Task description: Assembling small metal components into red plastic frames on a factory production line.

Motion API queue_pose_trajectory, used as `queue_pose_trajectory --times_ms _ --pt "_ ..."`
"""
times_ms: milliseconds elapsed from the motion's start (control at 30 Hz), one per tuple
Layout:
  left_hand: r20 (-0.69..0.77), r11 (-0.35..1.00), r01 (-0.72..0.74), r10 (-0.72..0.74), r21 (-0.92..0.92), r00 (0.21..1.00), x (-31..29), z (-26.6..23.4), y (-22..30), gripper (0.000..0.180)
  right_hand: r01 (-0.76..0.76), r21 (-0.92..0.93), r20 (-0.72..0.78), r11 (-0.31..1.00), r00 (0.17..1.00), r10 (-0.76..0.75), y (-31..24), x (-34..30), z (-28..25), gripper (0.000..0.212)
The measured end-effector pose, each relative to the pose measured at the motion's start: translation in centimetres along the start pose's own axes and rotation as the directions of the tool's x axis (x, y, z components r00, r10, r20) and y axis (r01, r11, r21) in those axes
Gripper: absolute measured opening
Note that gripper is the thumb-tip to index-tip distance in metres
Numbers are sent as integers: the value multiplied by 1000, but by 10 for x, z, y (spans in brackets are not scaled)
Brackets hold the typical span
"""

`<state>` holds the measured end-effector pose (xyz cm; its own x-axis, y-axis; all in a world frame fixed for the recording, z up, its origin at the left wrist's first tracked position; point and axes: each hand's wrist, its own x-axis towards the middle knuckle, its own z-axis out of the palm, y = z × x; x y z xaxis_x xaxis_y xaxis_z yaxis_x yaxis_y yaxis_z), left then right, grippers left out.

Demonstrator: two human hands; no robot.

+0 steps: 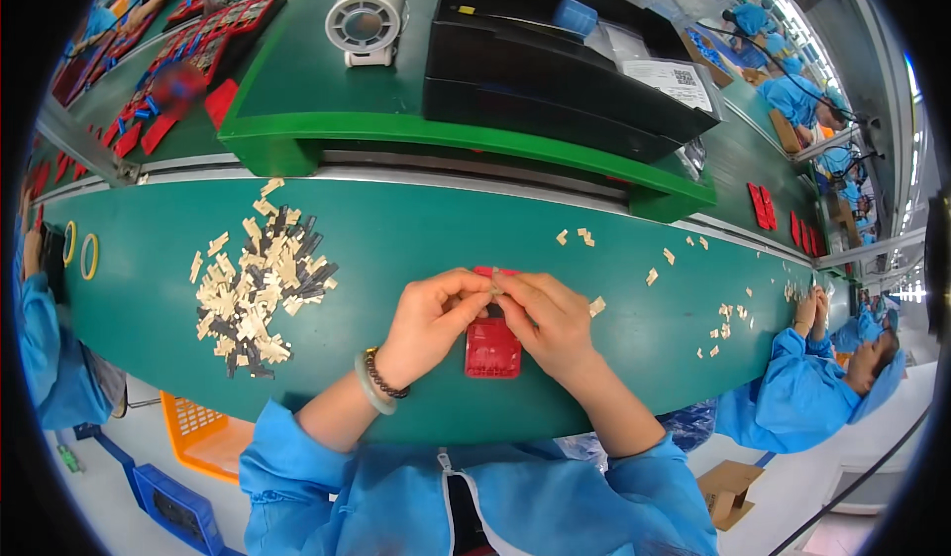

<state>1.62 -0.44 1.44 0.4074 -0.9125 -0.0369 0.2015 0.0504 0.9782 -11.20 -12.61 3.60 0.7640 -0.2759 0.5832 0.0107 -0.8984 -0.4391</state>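
Note:
Over the green bench, my left hand (432,320) and my right hand (551,320) meet with thumbs and fingertips pinched together. Between them is a small pale piece (496,284), mostly covered by the fingers, so its kind does not show. Just below the fingertips lies a red plastic housing (492,350), its far end partly hidden by my hands. A loose cream piece (597,306) rests beside my right hand. To the left is a heap of small cream and black strips (260,293).
A green raised shelf (466,132) spans the back, carrying a black bin (555,90) and a white cylindrical device (367,16). Cream scraps (726,320) lie scattered to the right. Two yellow tape rings (90,256) sit far left. Co-workers (807,383) are on both sides.

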Motion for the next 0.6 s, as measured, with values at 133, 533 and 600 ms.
queue_pose_trajectory --times_ms 133,533,600 --pt "0 770 -428 486 474 874 5 4 -1 8 -406 429 174 807 914 367 6 -10 -2 21" --pt "457 236 -698 608 676 649 5 9 5 17 -451 456 418 767 870 262 36 3 -37 17" --pt "456 162 -704 658 692 599 3 11 6 18 -459 573 493 679 855 161 27 -2 -31 20"
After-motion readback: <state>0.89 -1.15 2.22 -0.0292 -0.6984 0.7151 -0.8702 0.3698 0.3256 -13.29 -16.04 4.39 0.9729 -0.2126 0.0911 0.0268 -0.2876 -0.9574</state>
